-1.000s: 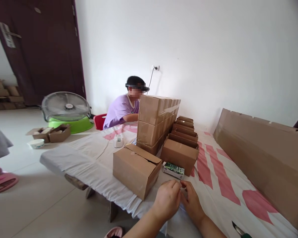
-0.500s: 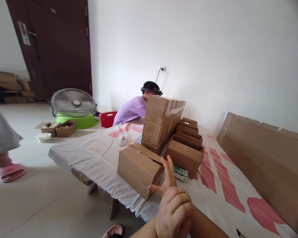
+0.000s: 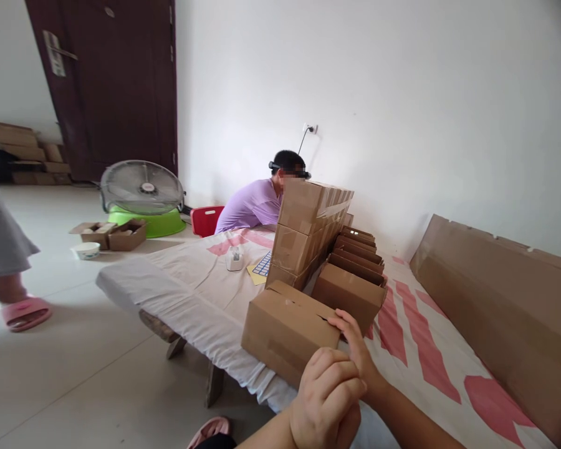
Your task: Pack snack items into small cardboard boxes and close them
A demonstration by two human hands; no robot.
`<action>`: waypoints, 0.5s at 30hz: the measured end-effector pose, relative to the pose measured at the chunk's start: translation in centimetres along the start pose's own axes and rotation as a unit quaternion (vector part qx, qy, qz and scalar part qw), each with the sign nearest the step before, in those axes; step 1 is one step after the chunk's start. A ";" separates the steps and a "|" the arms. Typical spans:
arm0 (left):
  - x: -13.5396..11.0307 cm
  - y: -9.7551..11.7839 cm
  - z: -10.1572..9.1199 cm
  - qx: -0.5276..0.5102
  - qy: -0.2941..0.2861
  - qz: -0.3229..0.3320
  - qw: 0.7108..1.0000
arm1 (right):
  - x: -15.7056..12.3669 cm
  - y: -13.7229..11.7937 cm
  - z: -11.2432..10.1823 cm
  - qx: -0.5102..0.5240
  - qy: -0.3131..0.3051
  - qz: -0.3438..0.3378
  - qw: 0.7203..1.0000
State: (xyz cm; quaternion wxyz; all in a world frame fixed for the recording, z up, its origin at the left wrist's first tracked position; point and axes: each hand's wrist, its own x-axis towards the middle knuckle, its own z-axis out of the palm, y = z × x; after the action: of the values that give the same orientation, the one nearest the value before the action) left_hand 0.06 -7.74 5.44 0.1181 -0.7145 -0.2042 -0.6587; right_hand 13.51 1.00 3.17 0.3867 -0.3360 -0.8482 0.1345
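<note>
A brown cardboard box (image 3: pixel 285 324) lies near the table's front edge with its top flaps folded down and a small gap showing at the right end. My right hand (image 3: pixel 358 349) touches the right end of its top, fingers stretched out; the thumb is hidden. In front of the box's near right corner, my left hand (image 3: pixel 330 393) is closed with curled fingers, and whatever they may hold is hidden. Just behind sits a row of open cardboard boxes (image 3: pixel 348 296). Stacked taped boxes (image 3: pixel 297 221) rise to the left of that row.
A cloth with red patterns (image 3: pixel 182 280) covers the table. On it lie a white object (image 3: pixel 235 259) and a blue-gridded sheet (image 3: pixel 263 264). A person in purple (image 3: pixel 250 202) sits across. A large cardboard panel (image 3: pixel 495 293) stands at right; a fan (image 3: pixel 143 187) stands on the floor.
The near box has shifted right and its raised back flap is now down. My right hand has moved right, fingers now on the box's top. The green-and-white packet is now hidden.
</note>
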 end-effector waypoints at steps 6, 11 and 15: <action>0.0 0.7 1.0 -0.013 -0.002 0.022 1.000 | -5.6 2.7 -7.6 -0.032 -0.065 0.015 0.997; -0.4 1.5 2.6 -0.036 -0.039 0.073 0.996 | -11.0 5.8 -13.5 -0.050 -0.086 0.058 0.993; -0.4 1.9 3.0 -0.069 -0.069 0.094 0.991 | -14.3 7.2 -16.0 -0.064 -0.059 0.074 0.993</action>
State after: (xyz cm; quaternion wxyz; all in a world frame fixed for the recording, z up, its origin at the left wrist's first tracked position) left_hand 3.62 -8.17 4.91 0.1158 -0.7807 -0.0977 -0.6063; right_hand 35.63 -3.86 2.21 0.3022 -0.4135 -0.8493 0.1278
